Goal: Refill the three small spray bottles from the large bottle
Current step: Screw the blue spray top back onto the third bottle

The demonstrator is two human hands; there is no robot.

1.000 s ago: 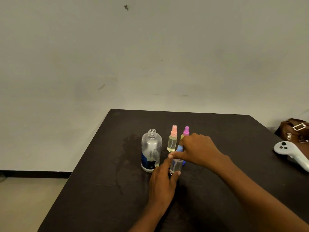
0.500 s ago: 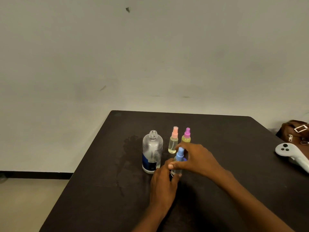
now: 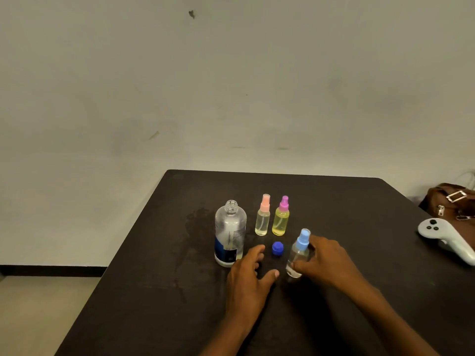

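Note:
The large clear bottle (image 3: 229,233) with a dark blue label stands uncapped on the black table (image 3: 154,291). Its blue cap (image 3: 277,248) lies just to its right. Behind the cap stand a pink-topped spray bottle (image 3: 263,215) and a purple-topped spray bottle (image 3: 281,217) with yellowish liquid. My right hand (image 3: 325,262) grips the blue-topped spray bottle (image 3: 299,253), which leans slightly to the right. My left hand (image 3: 248,276) rests open on the table in front of the large bottle, touching neither bottle.
A white game controller (image 3: 447,238) lies at the table's right edge, with a brown bag (image 3: 448,204) behind it. A damp stain (image 3: 196,227) marks the tabletop left of the large bottle. The wall rises beyond the table's far edge.
My right hand has carried the blue-topped bottle to the right, away from my left hand, uncovering the blue cap. My left hand has let go of that bottle and opened.

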